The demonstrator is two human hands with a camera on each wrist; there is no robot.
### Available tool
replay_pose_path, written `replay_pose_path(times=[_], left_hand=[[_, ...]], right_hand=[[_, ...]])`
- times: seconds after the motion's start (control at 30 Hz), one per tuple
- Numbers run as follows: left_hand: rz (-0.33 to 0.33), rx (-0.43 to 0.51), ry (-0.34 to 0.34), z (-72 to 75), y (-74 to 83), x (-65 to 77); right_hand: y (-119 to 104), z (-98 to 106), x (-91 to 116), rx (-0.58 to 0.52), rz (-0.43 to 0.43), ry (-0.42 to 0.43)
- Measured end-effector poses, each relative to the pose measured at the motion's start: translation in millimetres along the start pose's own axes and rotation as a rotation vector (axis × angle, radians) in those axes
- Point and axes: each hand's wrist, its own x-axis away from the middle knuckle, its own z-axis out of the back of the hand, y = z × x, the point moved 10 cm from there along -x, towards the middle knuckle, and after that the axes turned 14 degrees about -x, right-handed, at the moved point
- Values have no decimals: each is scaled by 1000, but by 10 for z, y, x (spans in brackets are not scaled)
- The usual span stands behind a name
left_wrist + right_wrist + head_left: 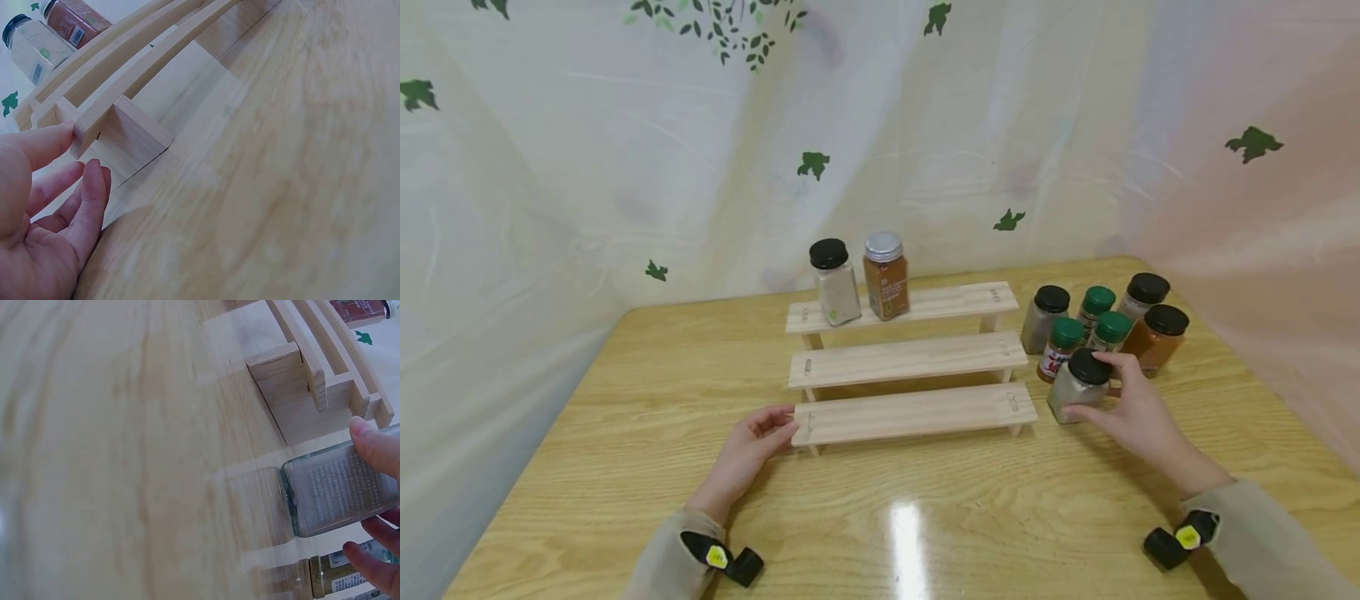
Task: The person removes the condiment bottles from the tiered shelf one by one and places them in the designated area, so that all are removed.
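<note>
At the front right, my right hand point(1131, 417) grips a clear spice jar point(1072, 400) with a black lid and pale grey contents. In the right wrist view the thumb lies on one side of the glass jar point(340, 487), fingers on the other. Its base is at or just above the table; I cannot tell which. My left hand point(752, 446) holds the left end of the lowest step of a three-step wooden rack point(910, 414). In the left wrist view the thumb touches that step's corner, other fingers curled below it.
On the top step stand a black-lidded jar of pale powder point(838, 287) and a silver-lidded jar of reddish-brown spice point(887, 279). Right of the rack cluster several jars, including a green-lidded one point(1060, 350) and a black-lidded orange one point(1157, 340). A leaf-print curtain point(715, 167) hangs behind the table point(625, 417).
</note>
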Motion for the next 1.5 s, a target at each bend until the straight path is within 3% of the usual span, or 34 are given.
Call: replay_pose_path(times=[0.17, 0.3, 0.53, 0.77, 1.2, 1.33, 1.5], left_hand=[[3, 0, -2, -5, -2, -7], [-5, -14, 6, 3, 23, -21], [-5, -1, 13, 1, 38, -45], [-8, 30, 4, -1, 45, -38], [-3, 35, 4, 0, 13, -23], [-1, 28, 5, 3, 11, -16], [0, 7, 4, 3, 1, -8]], right_hand=[[18, 20, 2, -17, -5, -17], [-39, 98, -37, -14, 41, -8], [-291, 292, -157, -40, 174, 69], [-555, 328, -277, -57, 218, 103], [-904, -14, -516, -223, 242, 105], [-936, -177, -592, -238, 198, 71], [-998, -397, -715, -288, 211, 13]])
